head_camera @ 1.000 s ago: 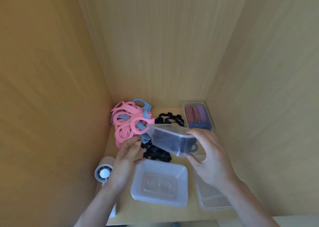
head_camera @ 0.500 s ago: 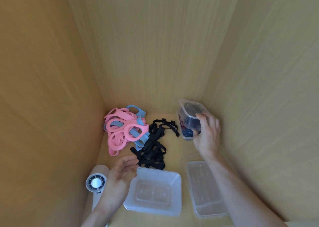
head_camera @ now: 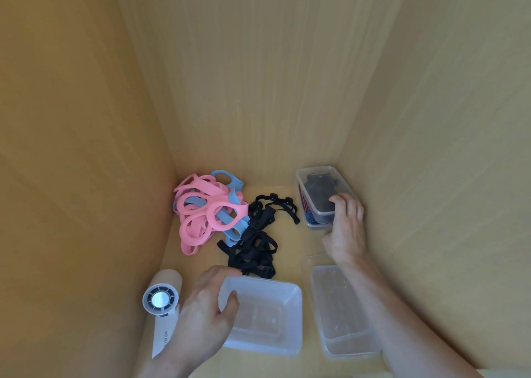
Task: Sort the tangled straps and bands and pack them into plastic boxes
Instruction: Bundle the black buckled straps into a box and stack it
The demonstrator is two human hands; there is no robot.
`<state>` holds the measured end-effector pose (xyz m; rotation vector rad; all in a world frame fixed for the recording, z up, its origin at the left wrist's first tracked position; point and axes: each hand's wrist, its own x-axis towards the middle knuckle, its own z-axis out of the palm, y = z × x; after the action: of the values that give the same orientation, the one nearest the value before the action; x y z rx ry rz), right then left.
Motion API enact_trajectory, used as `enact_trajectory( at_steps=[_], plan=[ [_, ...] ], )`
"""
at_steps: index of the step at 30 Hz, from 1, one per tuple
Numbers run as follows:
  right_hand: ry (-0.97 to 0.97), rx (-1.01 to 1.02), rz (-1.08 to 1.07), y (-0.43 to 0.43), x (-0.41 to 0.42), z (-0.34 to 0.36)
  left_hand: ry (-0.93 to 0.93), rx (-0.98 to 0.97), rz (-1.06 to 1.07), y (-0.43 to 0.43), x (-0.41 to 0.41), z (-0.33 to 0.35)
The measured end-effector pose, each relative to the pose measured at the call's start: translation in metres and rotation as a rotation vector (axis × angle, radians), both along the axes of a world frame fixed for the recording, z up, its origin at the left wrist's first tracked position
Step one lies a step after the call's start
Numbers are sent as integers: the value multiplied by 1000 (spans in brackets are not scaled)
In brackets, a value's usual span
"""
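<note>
Gripping the clear plastic box of dark straps [head_camera: 320,189], the right hand [head_camera: 346,228] holds it at the wooden shelf's [head_camera: 290,242] far right corner, apparently on a second box. The left hand [head_camera: 205,311] pinches the empty clear rectangular tub [head_camera: 290,320] by its left rim. Risk: a skewed top box slides off on release. The tangled black straps [head_camera: 255,248] mid-shelf may snag.

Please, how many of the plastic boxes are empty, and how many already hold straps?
Empty boxes: 2, the middle box and the right box.
Filled boxes: 2, the top box with black straps and the lower box under it.
Total: 4 boxes.
</note>
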<state>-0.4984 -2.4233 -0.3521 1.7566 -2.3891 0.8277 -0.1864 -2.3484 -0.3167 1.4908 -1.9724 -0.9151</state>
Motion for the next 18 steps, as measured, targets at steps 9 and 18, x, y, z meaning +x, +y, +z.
enact_trajectory(
  at_steps=[9,18],
  plan=[
    [19,94,-9,-2,2,2,-12,-26,-49,-1,-3,2],
    [-23,115,-113,-3,14,7,-17,-40,-77,-2,7,-9]
  ],
)
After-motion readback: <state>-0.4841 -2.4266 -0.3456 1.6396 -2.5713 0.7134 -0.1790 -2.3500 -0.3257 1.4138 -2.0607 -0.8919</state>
